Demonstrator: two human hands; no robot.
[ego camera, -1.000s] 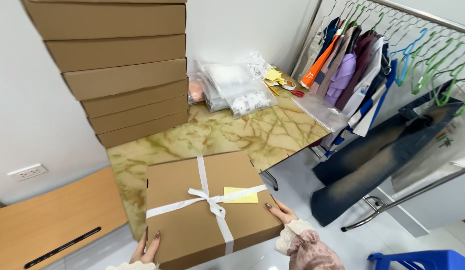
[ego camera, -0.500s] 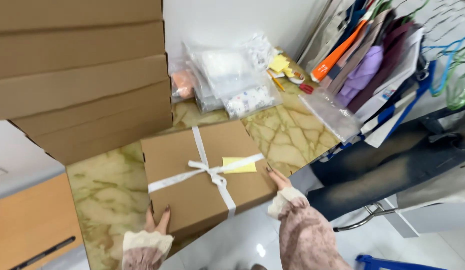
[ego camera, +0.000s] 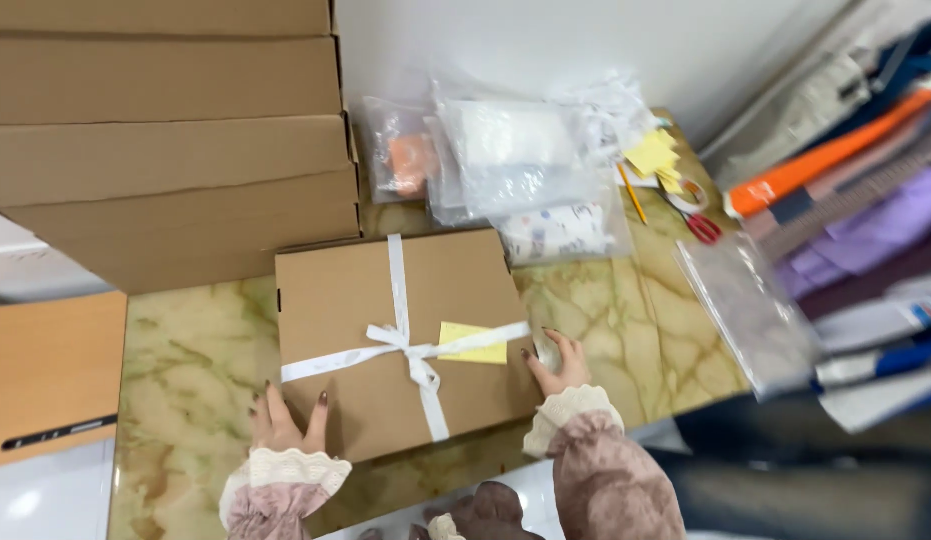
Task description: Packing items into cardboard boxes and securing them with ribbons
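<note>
Green-and-cream marbled stone forms the table top (ego camera: 625, 310), with a white wall at the far side. Near the middle of it lies a flat brown cardboard box (ego camera: 355, 290) tied crosswise with a white ribbon (ego camera: 410, 350) that is knotted in a bow. A small yellow paper note (ego camera: 472, 343) is tucked under the ribbon on the box's right half.

Both hands rest against this box without clenching it. The left hand (ego camera: 283, 422), in a lace-edged pink cuff, lies open and flat at the near left corner, thumb on the lid. The right hand (ego camera: 557, 362) presses its spread fingers against the right edge, near the near corner.

At the far left, a tall stack of larger brown cardboard boxes (ego camera: 165, 140) stands just behind the tied box. Clear plastic bags of white goods (ego camera: 515, 170) are piled at the far side, right of the stack. Farther right lie yellow sticky notes (ego camera: 653, 155), a pencil (ego camera: 631, 193) and red-handled scissors (ego camera: 697, 222). An empty-looking clear plastic bag (ego camera: 750, 310) hangs over the right edge. Coloured garments (ego camera: 855, 210) fill the right side, and a light wooden panel (ego camera: 50, 375) sits at the left.
</note>
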